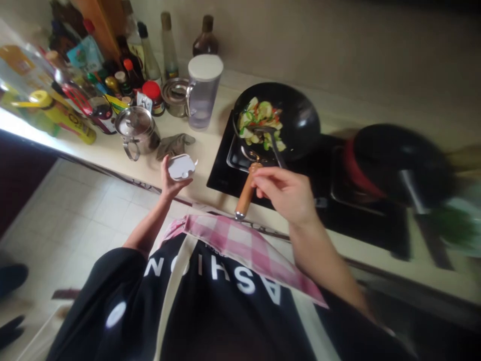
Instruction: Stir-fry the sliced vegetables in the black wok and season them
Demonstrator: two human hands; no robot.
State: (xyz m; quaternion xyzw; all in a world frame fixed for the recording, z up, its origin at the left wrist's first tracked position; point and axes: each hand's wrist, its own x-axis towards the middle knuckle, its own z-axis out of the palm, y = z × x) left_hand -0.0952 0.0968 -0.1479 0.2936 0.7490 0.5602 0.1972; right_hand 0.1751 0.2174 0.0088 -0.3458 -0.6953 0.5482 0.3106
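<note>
My left hand (170, 185) is wrapped round a small white container (181, 167) above the counter's front edge. My right hand (289, 193) is closed in a pinch over the wooden wok handle (246, 193); whatever its fingers hold, if anything, is hidden. Sliced vegetables (259, 118), pale green with orange bits, lie in the black wok (300, 118) on the left burner. A dark spatula (277, 145) rests with its head among the vegetables, and its lower end disappears behind my right hand.
A lidded red pot (361, 165) stands on the right burner, with a dark-handled knife or cleaver (428, 230) and greens (451, 223) beside it. Leftward are a clear pitcher (203, 100), a steel pot (137, 130), a grey cloth (175, 145) and several bottles (150, 57).
</note>
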